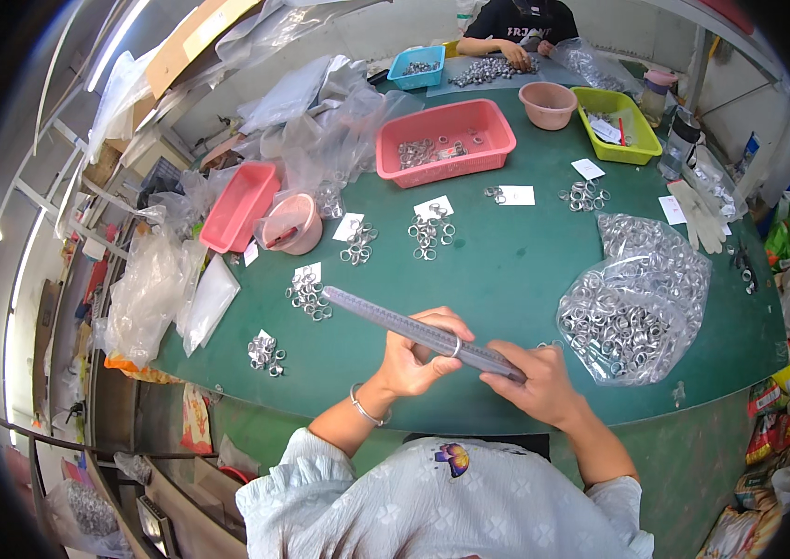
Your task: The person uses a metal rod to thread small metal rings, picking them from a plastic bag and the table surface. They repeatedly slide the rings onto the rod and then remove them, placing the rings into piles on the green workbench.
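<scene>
A long grey tapered ring mandrel (381, 315) with scale marks slants over the near part of the table, its thin end toward the left. My right hand (540, 384) is closed around its thick end. A silver ring (457, 347) sits around the mandrel near that end, and my left hand (418, 352) pinches it between thumb and fingers. Beyond the thin tip lies a small pile of rings (309, 294) with a white paper slip. To the right of my hands a clear plastic bag (642, 298) bulges with many silver rings.
More ring piles (431, 233) with paper slips lie across the green table (507, 261). Behind them stand a pink basket (446, 170), a pink bowl (294, 228) and a lime-green basket (618, 140). Plastic bags (157, 289) crowd the left edge. Across the table a person (521, 33) handles small metal pieces.
</scene>
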Available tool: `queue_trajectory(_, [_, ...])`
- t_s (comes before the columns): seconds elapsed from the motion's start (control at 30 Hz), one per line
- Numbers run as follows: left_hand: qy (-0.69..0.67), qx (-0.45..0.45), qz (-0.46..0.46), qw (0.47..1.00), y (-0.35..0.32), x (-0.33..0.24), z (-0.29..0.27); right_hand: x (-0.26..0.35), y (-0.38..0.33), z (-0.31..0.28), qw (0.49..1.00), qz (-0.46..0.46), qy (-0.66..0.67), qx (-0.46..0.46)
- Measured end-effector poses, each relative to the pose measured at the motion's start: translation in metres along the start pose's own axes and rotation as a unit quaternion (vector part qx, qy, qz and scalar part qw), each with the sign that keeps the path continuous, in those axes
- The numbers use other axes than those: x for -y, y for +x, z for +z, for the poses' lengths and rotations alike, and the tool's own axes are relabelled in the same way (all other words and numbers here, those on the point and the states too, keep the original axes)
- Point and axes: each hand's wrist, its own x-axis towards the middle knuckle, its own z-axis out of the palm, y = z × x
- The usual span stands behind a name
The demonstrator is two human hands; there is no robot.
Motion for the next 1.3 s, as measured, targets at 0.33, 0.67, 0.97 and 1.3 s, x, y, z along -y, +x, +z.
queue_trajectory(0.33, [0.063, 0.018, -0.007, 0.998, -0.009, -0.011, 0.005, 0.004, -0.009, -0.002, 0.998, -0.031, -0.058, 0.005])
queue_trajectory(0.67, [0.08, 0.068, 0.011, 0.994, -0.01, -0.022, 0.018, 0.0, -0.008, -0.018, 0.869, 0.214, 0.358, 0.265])
queue_trajectory(0.97, [0.017, -0.047, -0.033, 0.998, -0.02, -0.007, 0.022, 0.014, -0.001, -0.024, 0.8, 0.328, 0.417, 0.28])
queue_trajectory(1.3, [-0.045, -0.004, -0.039, 0.998, -0.019, 0.022, 0.011, 0.011, -0.006, -0.014, 0.868, 0.331, 0.318, 0.19])
